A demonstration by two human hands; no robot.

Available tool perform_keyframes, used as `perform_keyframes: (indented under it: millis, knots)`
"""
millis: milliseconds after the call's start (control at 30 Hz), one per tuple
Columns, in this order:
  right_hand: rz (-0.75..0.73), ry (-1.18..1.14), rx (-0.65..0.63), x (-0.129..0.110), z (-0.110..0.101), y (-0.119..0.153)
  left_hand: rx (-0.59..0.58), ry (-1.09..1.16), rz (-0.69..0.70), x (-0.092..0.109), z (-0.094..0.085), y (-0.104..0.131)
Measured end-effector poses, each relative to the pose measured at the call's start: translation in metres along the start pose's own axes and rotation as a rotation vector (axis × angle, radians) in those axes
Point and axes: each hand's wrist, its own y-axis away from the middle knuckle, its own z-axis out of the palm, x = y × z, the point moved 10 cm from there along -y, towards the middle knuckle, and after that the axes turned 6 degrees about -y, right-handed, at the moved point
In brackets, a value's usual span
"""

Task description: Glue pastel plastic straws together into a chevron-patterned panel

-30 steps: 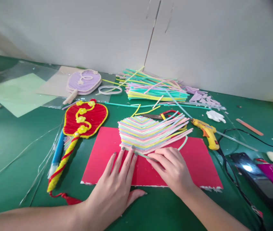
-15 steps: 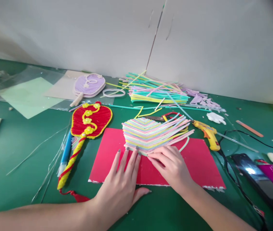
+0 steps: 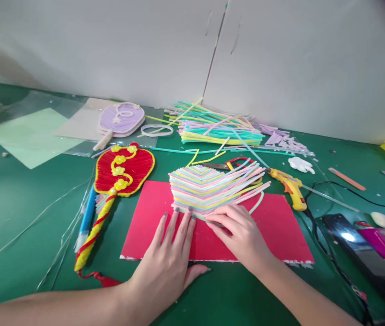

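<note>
A panel of pastel pipe cleaners [image 3: 206, 188] bent into stacked V shapes lies on a red board [image 3: 277, 231]. My left hand [image 3: 168, 258] is open and flat, its fingertips pressing the panel's lower left edge. Beside it, my right hand [image 3: 242, 235] has thumb and fingers closed on a pale green pipe cleaner [image 3: 256, 202] along the lower edge. That strip's free end curves up past the panel's right side. Behind the panel, scissors [image 3: 218, 166] with red handles are partly covered by strips.
To the left lies a red fan [image 3: 127, 170] with yellow flowers, beside a blue pen [image 3: 89, 213]. Behind are a purple fan [image 3: 121, 118] and a pile of pipe cleaners [image 3: 219, 127]. On the right are a yellow glue gun [image 3: 289, 186], its black cord and a phone [image 3: 352, 240].
The whole view has shifted slightly, with things appearing a little further left. Both hands keep almost the same place on the panel's lower edge.
</note>
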Motion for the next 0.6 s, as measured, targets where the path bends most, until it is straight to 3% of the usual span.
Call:
perform_keyframes:
  millis: [333, 600]
  knots:
    - [-0.019, 0.016, -0.024, -0.0022, 0.0024, 0.0005, 0.005, -0.003, 0.023, 0.0011, -0.0010, -0.0013]
    - [-0.120, 0.074, -0.068, -0.0098, 0.0066, 0.0015, -0.002, -0.007, 0.031, 0.0017, 0.0002, -0.0017]
